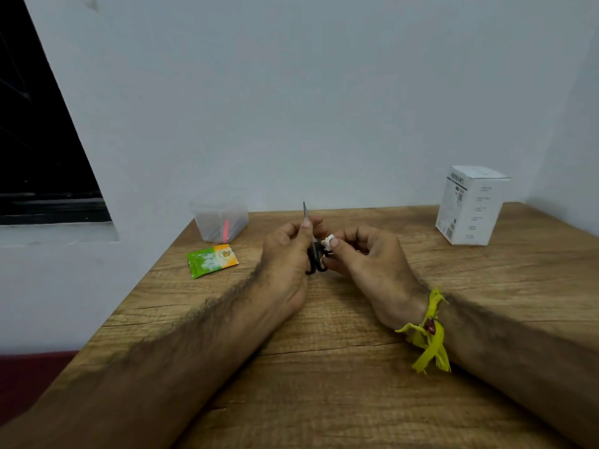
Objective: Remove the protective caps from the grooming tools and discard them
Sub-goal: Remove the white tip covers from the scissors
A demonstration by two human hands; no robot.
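Scissors point(313, 244) in left hand point(288, 251), right hand point(363, 251) pinching cap point(329, 240)

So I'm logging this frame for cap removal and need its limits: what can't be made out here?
Head view only:
- Scissors: handles and pivot hidden by the left hand and right hand; only the blade tip shows.
- White piece pinched by the right hand: too small to confirm it's a cap.
- Tub contents: blurred behind cloudy plastic.
- Box print: too small to read.

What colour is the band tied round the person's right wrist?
Yellow, with a small dark red bead; the wrist band shows in the head view.
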